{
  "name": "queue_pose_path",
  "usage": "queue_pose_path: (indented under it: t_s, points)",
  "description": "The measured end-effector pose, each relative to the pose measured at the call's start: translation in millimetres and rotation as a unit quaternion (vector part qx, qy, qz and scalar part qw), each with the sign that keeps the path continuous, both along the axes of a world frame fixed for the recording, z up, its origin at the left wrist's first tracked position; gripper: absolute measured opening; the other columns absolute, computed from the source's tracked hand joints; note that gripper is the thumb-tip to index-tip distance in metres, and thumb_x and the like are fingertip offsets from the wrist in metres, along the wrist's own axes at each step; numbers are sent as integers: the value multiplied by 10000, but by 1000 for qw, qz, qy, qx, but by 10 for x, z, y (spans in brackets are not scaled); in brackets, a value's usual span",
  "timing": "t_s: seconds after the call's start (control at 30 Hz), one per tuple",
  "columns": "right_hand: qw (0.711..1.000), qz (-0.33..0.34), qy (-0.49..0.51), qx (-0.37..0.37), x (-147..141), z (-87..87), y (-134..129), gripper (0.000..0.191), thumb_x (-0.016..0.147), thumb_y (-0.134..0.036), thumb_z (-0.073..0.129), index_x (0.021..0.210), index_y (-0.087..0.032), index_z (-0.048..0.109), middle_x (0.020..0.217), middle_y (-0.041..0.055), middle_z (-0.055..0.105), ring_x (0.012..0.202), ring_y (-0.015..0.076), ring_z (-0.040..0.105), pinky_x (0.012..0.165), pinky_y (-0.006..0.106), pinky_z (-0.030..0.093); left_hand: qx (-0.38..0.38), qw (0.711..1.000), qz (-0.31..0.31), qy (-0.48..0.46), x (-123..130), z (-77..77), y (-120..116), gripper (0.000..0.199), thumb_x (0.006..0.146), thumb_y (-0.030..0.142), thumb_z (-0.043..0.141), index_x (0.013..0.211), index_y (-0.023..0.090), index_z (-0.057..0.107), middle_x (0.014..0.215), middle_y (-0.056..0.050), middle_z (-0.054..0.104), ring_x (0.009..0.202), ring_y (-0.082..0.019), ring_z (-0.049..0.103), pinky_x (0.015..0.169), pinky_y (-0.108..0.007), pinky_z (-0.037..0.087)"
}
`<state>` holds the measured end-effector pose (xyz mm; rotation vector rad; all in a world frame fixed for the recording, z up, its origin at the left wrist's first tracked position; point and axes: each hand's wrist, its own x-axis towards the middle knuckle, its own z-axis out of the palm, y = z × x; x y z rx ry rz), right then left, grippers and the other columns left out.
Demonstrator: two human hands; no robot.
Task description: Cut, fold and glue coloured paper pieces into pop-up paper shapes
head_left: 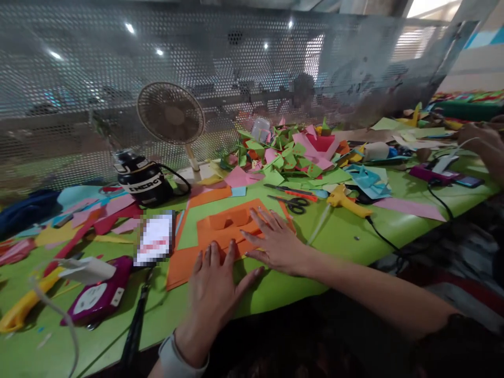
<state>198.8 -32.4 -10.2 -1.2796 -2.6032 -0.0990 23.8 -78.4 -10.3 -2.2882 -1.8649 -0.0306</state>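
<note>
Folded orange paper lies on a larger orange and green paper piece at the table's front edge. My left hand rests with spread fingers on the orange paper's near side. To its right, my right hand lies palm down across the paper's right part, its fingers apart. Neither hand grips anything. Black-handled scissors sit just beyond my right hand, beside a red and black cutter. A yellow glue gun lies farther right.
A fan and a black bottle stand by the perforated metal screen. Paper scraps are heaped behind. On the left are a phone, a purple power strip and another glue gun. Another person's hand shows far right.
</note>
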Motion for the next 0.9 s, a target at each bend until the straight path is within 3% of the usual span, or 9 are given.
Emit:
queue_pose_path:
  t_s: [0.37, 0.6, 0.77, 0.9]
  points:
    - [997, 29, -3, -77, -88, 34, 70, 522, 919, -550, 338, 1369, -306, 441, 1537, 48, 219, 1416, 314, 74, 1128, 530, 73, -2, 1000, -8, -19, 7, 25, -1, 824, 801, 729, 307, 1360, 144, 460, 1302, -234, 524, 1181, -379, 496, 974, -523, 351]
    - [997, 33, -16, -71, -68, 37, 74, 545, 913, -581, 311, 1361, -306, 455, 1512, 81, 285, 1412, 312, 103, 1116, 547, 75, 7, 1000, -7, -5, 4, -1, -11, 796, 816, 713, 301, 1363, 157, 457, 1302, -223, 527, 1186, -372, 490, 975, -505, 353]
    - [996, 14, -24, -86, 25, 96, 60, 540, 914, -572, 324, 1352, -293, 470, 1518, 94, 263, 1411, 317, 109, 1118, 558, 57, 12, 1000, -5, -13, 2, -46, 0, 828, 803, 732, 290, 1362, 144, 457, 1300, -235, 522, 1192, -376, 487, 967, -496, 372]
    - [998, -27, -5, -57, 235, 146, 92, 551, 904, -572, 357, 1328, -253, 509, 1514, 108, 268, 1402, 339, 139, 1118, 565, 69, 23, 1000, -10, -12, -1, -39, 6, 835, 801, 739, 279, 1352, 143, 470, 1281, -240, 530, 1151, -371, 519, 923, -480, 411]
